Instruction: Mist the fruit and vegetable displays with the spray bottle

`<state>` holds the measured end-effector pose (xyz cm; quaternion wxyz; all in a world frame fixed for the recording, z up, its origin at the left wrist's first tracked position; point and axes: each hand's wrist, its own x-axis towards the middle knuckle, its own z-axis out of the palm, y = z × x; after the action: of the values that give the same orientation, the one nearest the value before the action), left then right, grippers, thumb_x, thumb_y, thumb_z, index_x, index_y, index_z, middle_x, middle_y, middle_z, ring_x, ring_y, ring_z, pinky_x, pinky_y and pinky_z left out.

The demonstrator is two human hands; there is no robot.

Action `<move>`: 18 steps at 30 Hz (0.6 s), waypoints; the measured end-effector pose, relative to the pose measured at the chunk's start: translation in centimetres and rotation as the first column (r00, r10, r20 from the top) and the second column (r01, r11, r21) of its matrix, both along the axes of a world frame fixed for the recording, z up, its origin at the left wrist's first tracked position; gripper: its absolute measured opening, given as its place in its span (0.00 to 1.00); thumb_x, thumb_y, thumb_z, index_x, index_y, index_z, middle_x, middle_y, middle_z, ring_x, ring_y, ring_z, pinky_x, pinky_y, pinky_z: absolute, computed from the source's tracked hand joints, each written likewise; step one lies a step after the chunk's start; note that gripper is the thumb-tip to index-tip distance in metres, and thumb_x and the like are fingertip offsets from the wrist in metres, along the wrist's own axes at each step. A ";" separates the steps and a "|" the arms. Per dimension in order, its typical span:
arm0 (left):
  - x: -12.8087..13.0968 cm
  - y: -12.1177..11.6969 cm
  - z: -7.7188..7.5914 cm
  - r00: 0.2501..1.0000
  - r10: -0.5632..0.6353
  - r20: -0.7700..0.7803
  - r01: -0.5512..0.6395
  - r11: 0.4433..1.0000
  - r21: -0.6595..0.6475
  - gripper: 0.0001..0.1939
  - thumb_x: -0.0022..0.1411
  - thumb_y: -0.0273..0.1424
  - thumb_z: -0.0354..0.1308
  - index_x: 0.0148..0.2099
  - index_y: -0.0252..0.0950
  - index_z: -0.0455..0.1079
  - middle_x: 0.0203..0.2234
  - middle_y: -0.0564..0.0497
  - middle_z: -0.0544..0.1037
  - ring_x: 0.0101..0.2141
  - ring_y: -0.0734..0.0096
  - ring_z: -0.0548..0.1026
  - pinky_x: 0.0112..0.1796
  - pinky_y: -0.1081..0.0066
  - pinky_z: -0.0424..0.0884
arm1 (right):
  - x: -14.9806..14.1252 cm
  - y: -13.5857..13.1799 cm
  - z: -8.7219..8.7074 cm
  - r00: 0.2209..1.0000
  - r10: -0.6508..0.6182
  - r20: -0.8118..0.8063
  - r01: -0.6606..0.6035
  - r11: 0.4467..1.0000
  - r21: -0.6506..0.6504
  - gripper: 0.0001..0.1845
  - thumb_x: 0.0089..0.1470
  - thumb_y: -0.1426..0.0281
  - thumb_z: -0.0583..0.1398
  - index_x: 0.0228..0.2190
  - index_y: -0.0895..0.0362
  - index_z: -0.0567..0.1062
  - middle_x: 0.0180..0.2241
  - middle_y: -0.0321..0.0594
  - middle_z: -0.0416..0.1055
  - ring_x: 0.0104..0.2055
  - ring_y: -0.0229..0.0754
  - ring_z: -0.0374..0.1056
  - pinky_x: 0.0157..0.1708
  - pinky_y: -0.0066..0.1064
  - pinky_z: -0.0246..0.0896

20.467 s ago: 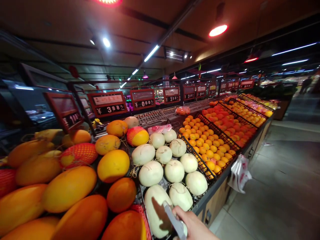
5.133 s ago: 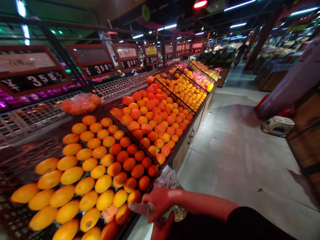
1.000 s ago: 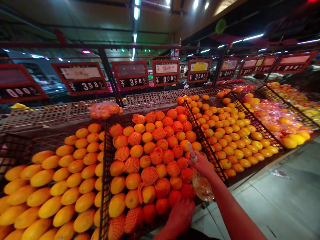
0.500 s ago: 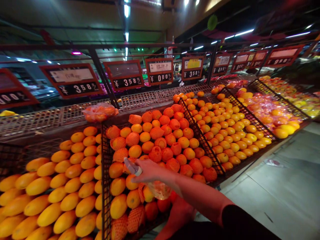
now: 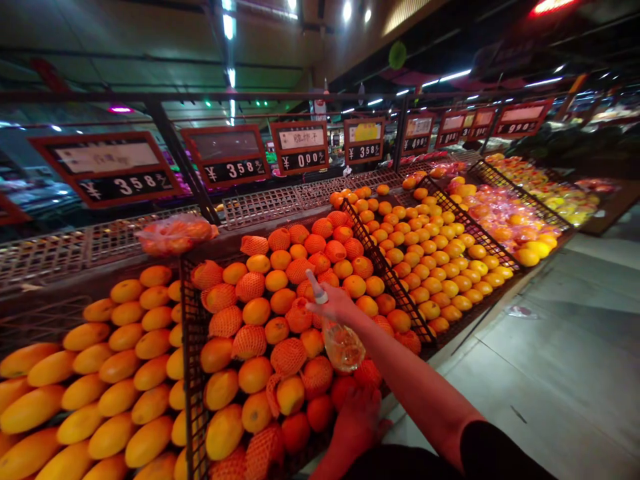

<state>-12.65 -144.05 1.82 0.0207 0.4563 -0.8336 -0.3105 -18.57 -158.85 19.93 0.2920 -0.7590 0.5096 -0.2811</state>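
My right hand is closed around the neck of a clear spray bottle, held above the middle crate of orange fruit. The bottle's pale nozzle points up and to the left, and some liquid shows in its body. Beneath the bottle lie round oranges, several of them in red foam nets. Low at the crate's front edge, my left hand rests by the lowest fruit, thumb apart from the fingers. It holds nothing that I can see.
Elongated yellow-orange fruit fills the left section, beyond a black mesh divider. Smaller oranges lie to the right. A bagged bunch of fruit sits on the back ledge under price signs. Grey floor tiles run along the right.
My right hand has moved right with the spray bottle, whose nozzle now points more upward. The view has turned rightward, and my left hand shows more fully at the front edge.
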 end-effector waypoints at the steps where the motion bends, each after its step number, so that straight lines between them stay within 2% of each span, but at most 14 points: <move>1: 0.0 0.1 0.1 1.000 -0.009 0.016 0.009 1.000 -0.019 0.37 0.58 0.43 0.59 0.63 0.25 0.72 0.57 0.23 0.76 0.57 0.23 0.72 0.59 0.36 0.67 | -1.3 -0.4 -0.3 0.998 -0.063 0.013 0.063 0.998 -0.005 0.19 0.56 0.60 0.67 0.47 0.54 0.76 0.34 0.34 0.69 0.36 0.43 0.66 0.38 0.32 0.57; 6: 0.0 0.7 0.5 0.998 -0.021 0.054 0.025 0.997 -0.073 0.32 0.64 0.42 0.58 0.63 0.25 0.72 0.56 0.27 0.77 0.58 0.33 0.74 0.63 0.44 0.66 | -7.0 -1.5 -1.8 0.953 -0.287 0.096 0.289 0.957 -0.006 0.14 0.54 0.57 0.64 0.34 0.54 0.72 0.30 0.34 0.67 0.33 0.44 0.66 0.35 0.33 0.59; 10: -0.3 1.0 0.2 0.998 -0.002 0.058 0.006 0.998 -0.068 0.32 0.65 0.44 0.60 0.63 0.25 0.72 0.57 0.28 0.77 0.58 0.36 0.74 0.66 0.45 0.64 | -8.3 -1.8 -2.5 0.944 -0.297 0.143 0.304 0.952 -0.029 0.15 0.53 0.55 0.61 0.30 0.51 0.66 0.28 0.34 0.67 0.31 0.44 0.66 0.33 0.34 0.61; 14: -0.5 0.8 0.0 0.999 0.007 0.045 -0.005 0.999 -0.047 0.32 0.64 0.42 0.63 0.62 0.24 0.72 0.58 0.28 0.77 0.59 0.36 0.74 0.67 0.47 0.64 | -5.4 -2.1 -2.3 0.975 -0.177 0.135 0.186 0.981 -0.051 0.14 0.51 0.56 0.62 0.28 0.51 0.66 0.27 0.34 0.67 0.30 0.44 0.64 0.32 0.34 0.58; 18: -0.7 0.3 -0.6 0.999 0.028 0.028 -0.027 0.999 -0.021 0.36 0.61 0.47 0.64 0.64 0.28 0.72 0.61 0.29 0.76 0.60 0.33 0.74 0.64 0.45 0.68 | 0.5 -1.6 -1.0 0.994 0.026 0.106 -0.021 0.998 -0.053 0.13 0.52 0.58 0.65 0.34 0.53 0.73 0.30 0.33 0.70 0.33 0.43 0.67 0.34 0.33 0.59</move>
<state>-13.30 -143.75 1.21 0.0177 0.4720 -0.8306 -0.2949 -18.06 -160.49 18.92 0.3023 -0.7561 0.4767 -0.3311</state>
